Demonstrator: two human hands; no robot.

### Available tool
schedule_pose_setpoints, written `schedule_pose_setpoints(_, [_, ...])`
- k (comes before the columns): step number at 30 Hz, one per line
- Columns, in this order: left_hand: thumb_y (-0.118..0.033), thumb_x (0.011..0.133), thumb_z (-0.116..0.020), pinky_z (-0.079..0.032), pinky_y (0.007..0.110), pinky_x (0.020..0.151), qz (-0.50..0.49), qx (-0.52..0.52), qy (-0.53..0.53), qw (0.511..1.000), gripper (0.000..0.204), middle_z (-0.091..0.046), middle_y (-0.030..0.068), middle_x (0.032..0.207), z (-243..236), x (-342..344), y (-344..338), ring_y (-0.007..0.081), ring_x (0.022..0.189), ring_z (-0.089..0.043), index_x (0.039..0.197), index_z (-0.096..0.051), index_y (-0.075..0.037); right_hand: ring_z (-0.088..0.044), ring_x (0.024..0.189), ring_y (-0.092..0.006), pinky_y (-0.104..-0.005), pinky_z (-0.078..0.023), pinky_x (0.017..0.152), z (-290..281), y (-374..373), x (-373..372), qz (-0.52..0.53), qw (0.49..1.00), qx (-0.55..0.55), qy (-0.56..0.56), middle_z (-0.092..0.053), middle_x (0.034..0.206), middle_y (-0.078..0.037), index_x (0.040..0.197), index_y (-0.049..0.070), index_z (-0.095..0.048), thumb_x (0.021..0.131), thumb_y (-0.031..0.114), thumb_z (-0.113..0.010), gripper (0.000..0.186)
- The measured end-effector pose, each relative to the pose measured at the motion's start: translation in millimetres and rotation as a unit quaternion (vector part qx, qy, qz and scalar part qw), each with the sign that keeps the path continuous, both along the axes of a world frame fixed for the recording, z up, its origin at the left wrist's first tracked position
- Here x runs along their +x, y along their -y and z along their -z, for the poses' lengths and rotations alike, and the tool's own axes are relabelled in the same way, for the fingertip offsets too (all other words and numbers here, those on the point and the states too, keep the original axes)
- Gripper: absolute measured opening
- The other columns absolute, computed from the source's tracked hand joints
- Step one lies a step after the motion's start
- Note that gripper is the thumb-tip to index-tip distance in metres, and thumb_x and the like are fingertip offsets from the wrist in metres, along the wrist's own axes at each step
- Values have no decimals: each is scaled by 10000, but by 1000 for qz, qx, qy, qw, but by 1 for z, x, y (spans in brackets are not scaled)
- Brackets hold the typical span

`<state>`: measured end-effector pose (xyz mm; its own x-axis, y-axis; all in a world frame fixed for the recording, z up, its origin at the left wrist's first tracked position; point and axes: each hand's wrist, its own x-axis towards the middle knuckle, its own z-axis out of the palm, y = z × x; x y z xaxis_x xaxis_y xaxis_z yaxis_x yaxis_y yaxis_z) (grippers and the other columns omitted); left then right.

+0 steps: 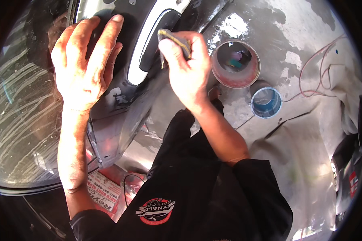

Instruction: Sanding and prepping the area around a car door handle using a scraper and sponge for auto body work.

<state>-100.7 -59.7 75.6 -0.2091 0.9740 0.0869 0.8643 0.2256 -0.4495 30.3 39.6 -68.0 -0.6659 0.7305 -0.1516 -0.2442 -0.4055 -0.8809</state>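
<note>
My left hand (86, 60) lies with its fingers apart on the dark, wet-looking car body panel (116, 76), beside a glass pane (24, 120) streaked with pale residue. My right hand (189, 68) pinches a folded piece of sandpaper (176, 39), dark grey with a yellowish edge, between thumb and fingers. It hovers by the right side of a white door handle (137, 76) with a black inner part. Whether the sandpaper touches the panel, I cannot tell.
On the stained floor (273, 44) stand a reddish bucket (239, 84) and a smaller blue container (265, 115). A thin red hose (313, 95) loops near a crumpled grey cover (301, 156). At the right rim shows a wheel (336, 172); red-and-white printed plastic (106, 193) lies lower left.
</note>
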Motion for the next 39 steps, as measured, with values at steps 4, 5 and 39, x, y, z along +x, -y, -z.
schedule_pose_setpoints(4, [-277,855,-788,-460,368,974,-2,8,-5,1000,470,-645,54,1242,-2,0,1,247,1084,-612,1318,-713,-251,-644,723,-128,-292,-526,655,5,40,7,9,1000,5,28,-666,833,-72,956,6,-600,936,111,-776,206])
schedule_pose_setpoints(5, [-280,855,-788,-463,368,971,-4,8,-8,1000,462,-644,53,1240,-2,1,0,249,1081,-612,1310,-716,-250,-649,738,-132,-294,-529,664,6,45,7,15,1000,0,22,-662,835,-74,946,6,-595,929,112,-782,216])
schedule_pose_setpoints(39, [-202,863,-697,-496,458,929,118,106,50,986,336,-595,216,1348,-10,4,8,360,1074,-596,1150,-703,-27,-731,796,-219,-394,-560,756,-13,77,-29,203,975,59,73,-740,829,-169,913,-36,-579,963,178,-696,250])
